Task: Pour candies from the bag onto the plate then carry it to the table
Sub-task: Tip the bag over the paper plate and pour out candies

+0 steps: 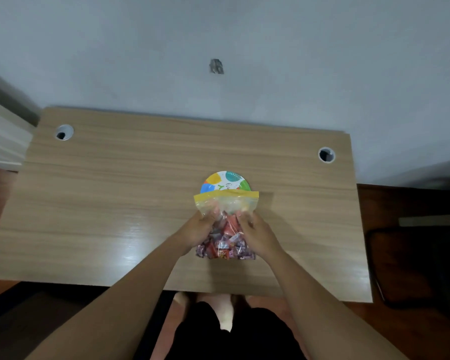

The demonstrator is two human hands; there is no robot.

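Note:
A clear zip bag (226,203) with a yellow seal strip stands upright on the wooden desk (115,203), packed with wrapped candies (225,245) in red and purple. My left hand (198,227) grips the bag's left side and my right hand (255,232) grips its right side, both just below the seal. Behind the bag lies a small paper plate (225,181) with coloured dots; its near half is hidden by the bag's top. No candies show on the visible part of the plate.
Two round cable holes sit in the desk's far corners, one at the left (63,132) and one at the right (326,154). A pale wall rises right behind the desk. A dark chair frame (390,255) stands to the right on the floor.

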